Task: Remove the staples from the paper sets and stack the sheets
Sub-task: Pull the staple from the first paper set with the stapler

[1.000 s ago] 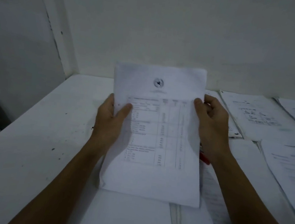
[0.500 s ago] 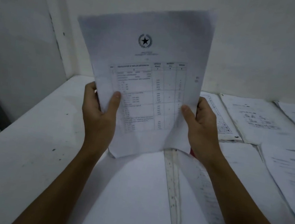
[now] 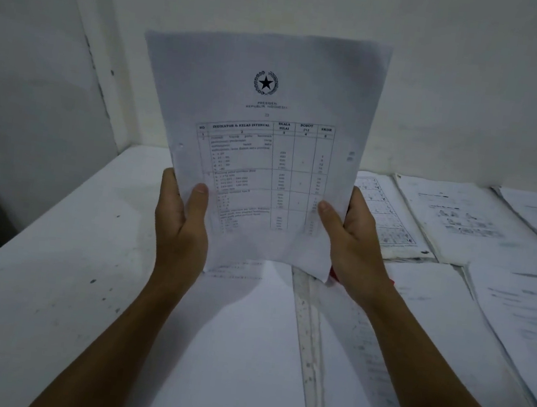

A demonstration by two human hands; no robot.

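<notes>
I hold a white paper set (image 3: 261,141) upright in front of me, printed with a star emblem and a table. My left hand (image 3: 181,226) grips its lower left edge, thumb on the front. My right hand (image 3: 354,247) grips the lower right edge the same way. A small red thing (image 3: 332,274) shows just under my right hand; I cannot tell what it is. Below the held set, white sheets (image 3: 242,352) lie flat on the table.
A long ruler (image 3: 307,330) lies lengthwise on the sheets below my right hand. More printed paper sets (image 3: 480,226) lie at the right and far right (image 3: 523,322). The white table (image 3: 60,262) meets walls at the back and left.
Both hands have lifted the paper set from low over the table to upright in front of the wall. In the last half second it has dropped only slightly.
</notes>
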